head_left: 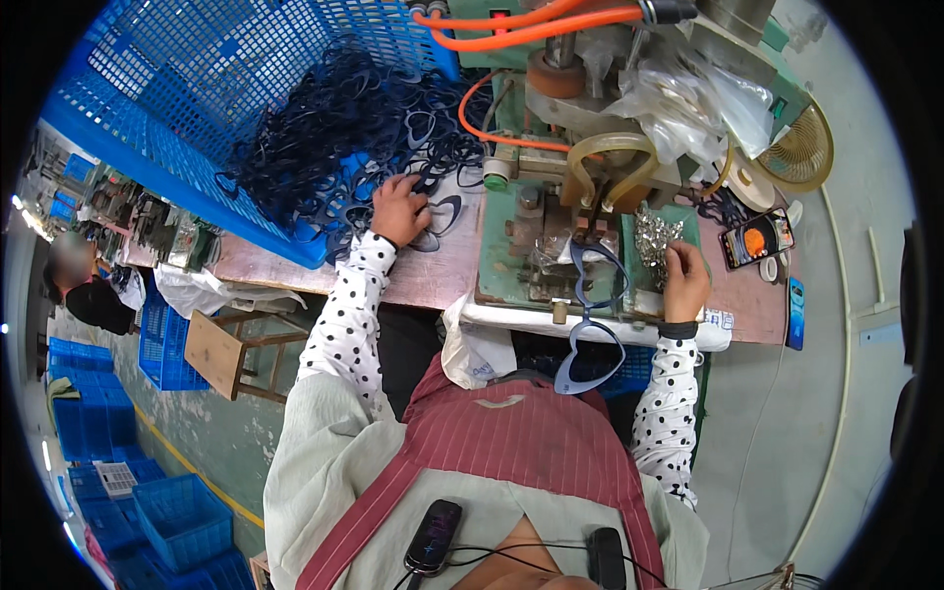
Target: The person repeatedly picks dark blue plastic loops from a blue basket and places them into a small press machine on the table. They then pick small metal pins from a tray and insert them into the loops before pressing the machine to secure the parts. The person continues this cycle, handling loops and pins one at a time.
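Observation:
My left hand [398, 209] is over the table beside the basket, its fingers bent around the edge of a dark blue heart-shaped glasses frame [450, 208]. Many similar frames lie heaped behind it. To the right, my right hand [686, 283] has its fingertips pinched together beside a pile of small shiny metal parts [657, 241]; whatever they hold is too small to make out. Between my hands, a blue heart-shaped glasses frame [590, 339] hangs from the green press [506, 241], one end under its head and the other over the table's front edge.
A large blue basket [187, 93] tilts toward the table, its dark frames [334, 128] spilling out. Orange hoses [551, 25] cross above the press. At right are a phone [757, 239] and a fan [796, 147]. A wooden stool [216, 354] and blue crates [182, 516] stand left.

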`<move>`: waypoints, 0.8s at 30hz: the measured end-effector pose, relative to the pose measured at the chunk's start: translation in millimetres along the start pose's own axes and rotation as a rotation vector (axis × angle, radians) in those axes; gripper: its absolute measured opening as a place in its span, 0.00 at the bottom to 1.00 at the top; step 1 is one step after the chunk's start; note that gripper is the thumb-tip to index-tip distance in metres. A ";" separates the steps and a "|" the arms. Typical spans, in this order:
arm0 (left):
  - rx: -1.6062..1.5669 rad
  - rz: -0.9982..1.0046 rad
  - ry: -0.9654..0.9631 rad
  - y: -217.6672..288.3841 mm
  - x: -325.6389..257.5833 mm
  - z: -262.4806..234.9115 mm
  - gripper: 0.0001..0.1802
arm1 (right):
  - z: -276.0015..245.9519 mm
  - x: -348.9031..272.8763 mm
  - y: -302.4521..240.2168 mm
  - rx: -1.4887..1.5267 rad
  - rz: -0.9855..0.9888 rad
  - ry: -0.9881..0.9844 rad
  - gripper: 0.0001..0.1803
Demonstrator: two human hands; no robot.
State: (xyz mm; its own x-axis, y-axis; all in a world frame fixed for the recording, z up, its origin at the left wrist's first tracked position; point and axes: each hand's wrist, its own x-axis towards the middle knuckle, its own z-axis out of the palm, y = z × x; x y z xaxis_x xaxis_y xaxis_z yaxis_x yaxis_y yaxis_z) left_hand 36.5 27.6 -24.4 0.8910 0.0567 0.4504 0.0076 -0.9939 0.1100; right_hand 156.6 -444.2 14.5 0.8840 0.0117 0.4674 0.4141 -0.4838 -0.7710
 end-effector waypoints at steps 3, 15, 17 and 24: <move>0.000 0.068 0.117 27.9 6.6 -31.0 0.07 | 2.3 2.2 -56.8 0.270 0.038 -0.041 0.06; -0.412 0.168 0.529 155.1 17.8 -98.9 0.16 | 13.2 -5.4 -167.9 0.435 0.203 -0.382 0.22; -0.415 0.292 0.525 170.2 17.5 -110.4 0.21 | 20.6 -6.9 -169.7 0.594 0.217 -0.349 0.25; -0.544 0.807 0.434 224.9 14.3 -120.8 0.18 | 21.2 -6.8 -155.7 0.503 0.144 -0.296 0.30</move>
State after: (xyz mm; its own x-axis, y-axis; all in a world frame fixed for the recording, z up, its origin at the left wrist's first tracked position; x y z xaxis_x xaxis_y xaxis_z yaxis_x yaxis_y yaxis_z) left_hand -3.9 -183.6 113.8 0.3024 -0.4644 0.8324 -0.8126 -0.5821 -0.0295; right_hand 90.7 -350.4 122.2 0.9317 0.2551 0.2585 0.2738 -0.0261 -0.9614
